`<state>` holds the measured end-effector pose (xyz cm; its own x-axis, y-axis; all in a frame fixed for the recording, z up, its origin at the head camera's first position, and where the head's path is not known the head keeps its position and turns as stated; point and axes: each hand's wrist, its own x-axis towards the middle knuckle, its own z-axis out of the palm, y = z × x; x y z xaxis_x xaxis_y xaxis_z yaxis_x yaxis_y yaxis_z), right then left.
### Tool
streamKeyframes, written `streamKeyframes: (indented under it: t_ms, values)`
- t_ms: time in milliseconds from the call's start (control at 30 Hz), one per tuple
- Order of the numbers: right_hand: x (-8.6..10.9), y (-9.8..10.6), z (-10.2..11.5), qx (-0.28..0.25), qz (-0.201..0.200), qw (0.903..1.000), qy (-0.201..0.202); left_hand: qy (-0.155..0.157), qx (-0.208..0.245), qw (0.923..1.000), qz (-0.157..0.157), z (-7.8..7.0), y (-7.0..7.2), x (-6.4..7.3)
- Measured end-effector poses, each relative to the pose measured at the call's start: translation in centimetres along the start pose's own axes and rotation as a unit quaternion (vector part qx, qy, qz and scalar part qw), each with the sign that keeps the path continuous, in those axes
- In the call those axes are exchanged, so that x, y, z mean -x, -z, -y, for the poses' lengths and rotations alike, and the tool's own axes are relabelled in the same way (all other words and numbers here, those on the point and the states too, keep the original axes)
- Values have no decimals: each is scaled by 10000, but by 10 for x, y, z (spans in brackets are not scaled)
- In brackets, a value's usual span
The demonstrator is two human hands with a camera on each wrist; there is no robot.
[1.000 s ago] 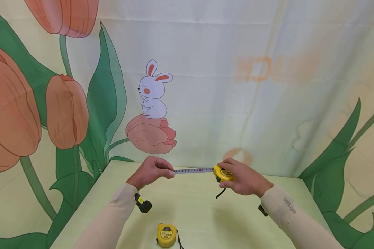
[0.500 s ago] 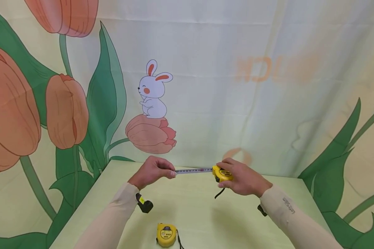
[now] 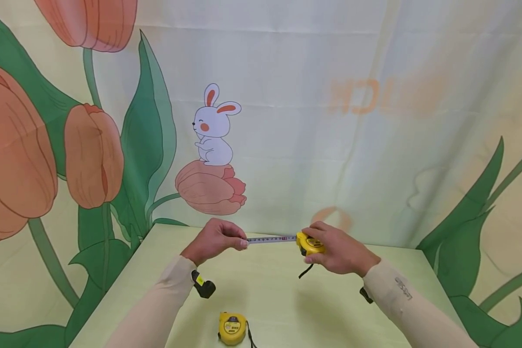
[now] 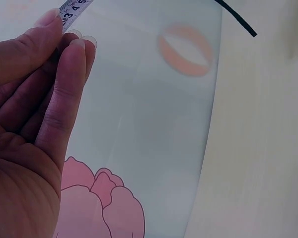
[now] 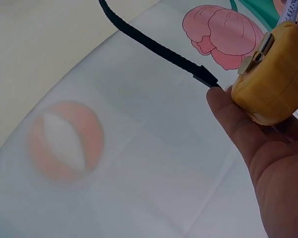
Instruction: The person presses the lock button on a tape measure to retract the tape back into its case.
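In the head view my right hand (image 3: 341, 249) grips a yellow tape measure (image 3: 311, 242) above the table. A short length of white tape blade (image 3: 271, 239) with black numbers runs out of it to the left. My left hand (image 3: 217, 240) pinches the blade's free end between thumb and fingers, so the end hook is hidden. The right wrist view shows the yellow case (image 5: 273, 77) in the right hand, with a black wrist strap (image 5: 154, 45) hanging from it. A few low numbers show on the blade beside the left fingertips (image 4: 78, 47) in the left wrist view.
A second yellow tape measure (image 3: 232, 328) with a black strap lies on the pale green table (image 3: 274, 295), near its front. Behind the table hangs a cloth backdrop (image 3: 287, 135) printed with tulips and a white rabbit. Each wrist carries a small black camera (image 3: 204, 285).
My left hand has moved slightly right, toward the tape measure, and the exposed blade is a little shorter. The right hand has barely shifted. The second tape measure has stayed put.
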<state>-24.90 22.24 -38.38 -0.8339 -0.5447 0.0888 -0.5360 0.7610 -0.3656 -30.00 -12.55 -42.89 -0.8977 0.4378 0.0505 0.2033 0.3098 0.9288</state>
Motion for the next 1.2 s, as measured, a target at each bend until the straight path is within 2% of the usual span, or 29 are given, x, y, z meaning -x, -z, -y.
streamKeyframes:
  t_ms: [533,800,1200]
  values:
    - [2,-3,4,-18,42,10000,-43,-12,129,9999,0,0,-8,0]
    - [2,-2,5,29,-21,10000,18,-149,166,9997,58,0,-12,-2]
    - [3,-2,8,12,-9,10000,20,-90,93,9999,63,-3,-19,-5]
